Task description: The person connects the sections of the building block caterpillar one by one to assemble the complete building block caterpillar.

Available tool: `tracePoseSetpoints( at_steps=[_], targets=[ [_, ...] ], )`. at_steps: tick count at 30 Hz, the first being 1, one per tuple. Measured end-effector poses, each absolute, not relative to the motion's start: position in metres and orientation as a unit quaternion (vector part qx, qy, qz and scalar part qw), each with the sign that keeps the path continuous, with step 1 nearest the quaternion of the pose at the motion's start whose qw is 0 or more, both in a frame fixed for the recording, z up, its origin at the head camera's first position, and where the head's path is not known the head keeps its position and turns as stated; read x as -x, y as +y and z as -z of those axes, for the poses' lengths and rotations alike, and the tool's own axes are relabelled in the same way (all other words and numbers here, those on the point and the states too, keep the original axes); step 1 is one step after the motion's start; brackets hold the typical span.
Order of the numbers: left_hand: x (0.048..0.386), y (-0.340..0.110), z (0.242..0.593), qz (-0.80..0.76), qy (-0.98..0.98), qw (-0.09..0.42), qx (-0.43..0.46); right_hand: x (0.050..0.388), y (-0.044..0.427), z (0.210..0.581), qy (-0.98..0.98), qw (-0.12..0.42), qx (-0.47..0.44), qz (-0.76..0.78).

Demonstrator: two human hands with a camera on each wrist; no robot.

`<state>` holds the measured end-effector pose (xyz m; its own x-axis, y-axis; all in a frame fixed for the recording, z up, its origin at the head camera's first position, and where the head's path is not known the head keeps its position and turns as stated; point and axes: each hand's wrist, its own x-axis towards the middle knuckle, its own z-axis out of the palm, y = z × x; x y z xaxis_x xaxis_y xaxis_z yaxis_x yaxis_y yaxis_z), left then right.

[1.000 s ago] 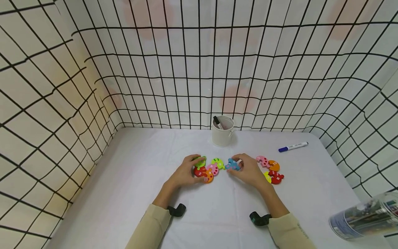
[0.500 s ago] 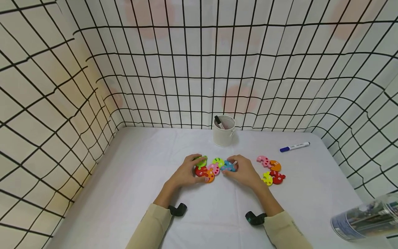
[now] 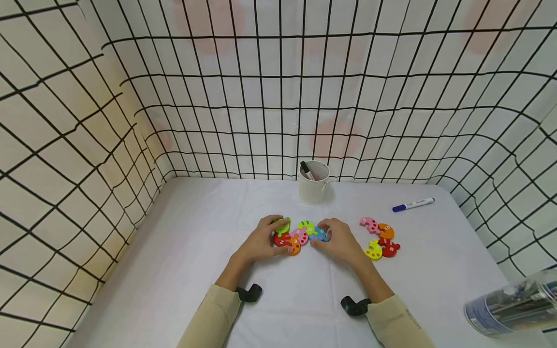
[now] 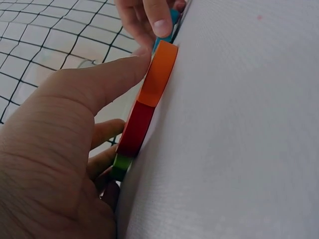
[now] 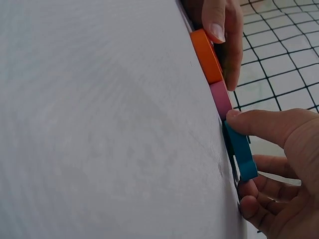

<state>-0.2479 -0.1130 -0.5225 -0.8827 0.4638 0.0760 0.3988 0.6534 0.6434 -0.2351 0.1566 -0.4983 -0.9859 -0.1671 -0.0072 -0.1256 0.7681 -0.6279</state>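
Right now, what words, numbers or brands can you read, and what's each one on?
"2": flat red puzzle piece beside the left hand
"3": flat orange puzzle piece touching it
"10": far-right orange piece
"8", apparently: far-right red piece
Too small to read: markings on the white marker with the blue cap
Too blurred: label on the clear cylindrical container
Not certain: any numbers on the other pieces

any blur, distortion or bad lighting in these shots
Head view: bright, with the black grid bowing toward the sides like lens distortion. Left wrist view: dimmer, left hand shaded, a soft shadow on the tabletop beside the orange piece. Right wrist view: also dim, tabletop greyish, no strong glare; no obvious motion blur in any view.
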Motion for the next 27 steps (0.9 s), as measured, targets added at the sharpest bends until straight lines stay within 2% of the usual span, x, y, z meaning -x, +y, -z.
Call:
tracePoseSetpoints(
  at_steps=[16,27],
  targets=[
    [0.250,-0.114,0.524,-0.332,0.906,0.040,-0.260,0.233,0.162,0.500,0.937,0.035,0.077,0.338],
    [0.250,-0.115,0.524,-0.329,0.905,0.039,-0.267,0.217,0.192,0.491,0.944,0.001,0.061,0.324]
  ],
)
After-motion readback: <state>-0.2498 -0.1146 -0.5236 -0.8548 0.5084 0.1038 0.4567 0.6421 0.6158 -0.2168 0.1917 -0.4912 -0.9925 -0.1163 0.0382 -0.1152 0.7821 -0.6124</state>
